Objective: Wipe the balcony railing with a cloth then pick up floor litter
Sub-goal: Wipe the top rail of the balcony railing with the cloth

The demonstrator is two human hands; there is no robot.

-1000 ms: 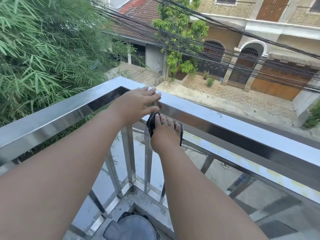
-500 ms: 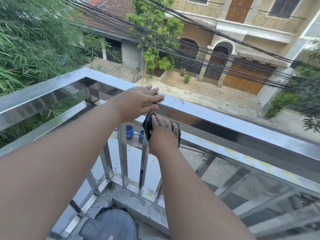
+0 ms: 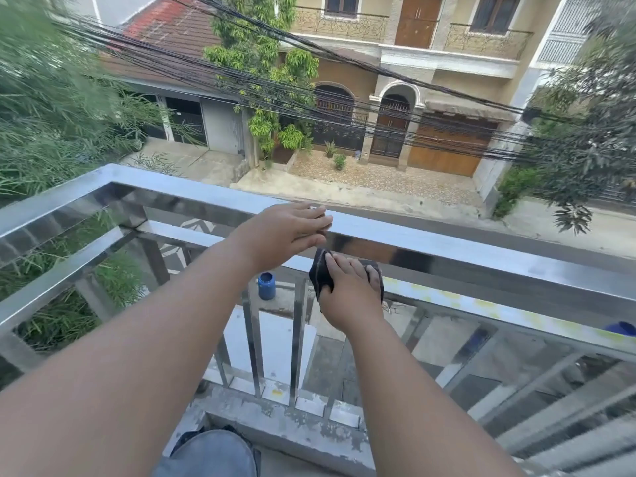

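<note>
A shiny steel balcony railing [image 3: 481, 246] runs from a corner at the left across to the right. My left hand [image 3: 289, 232] lies flat on its top rail with the fingers spread, holding nothing. Just below and to the right, my right hand [image 3: 347, 290] presses a dark cloth [image 3: 320, 275] against the inner face of the rail, fingers laid over it. Most of the cloth is hidden under the hand. No floor litter shows in this view.
Vertical steel balusters [image 3: 297, 339] stand on a worn concrete curb [image 3: 292, 428] at the balcony edge. My knee in grey trousers [image 3: 213, 452] is at the bottom. Bamboo [image 3: 51, 132] crowds the left. Black cables [image 3: 309, 98] hang over the street. A blue container [image 3: 266, 285] stands below.
The view has swung right and up, so the rail corner now sits farther left. Both hands have slid a little to the right along the rail, the cloth still under the right one.
</note>
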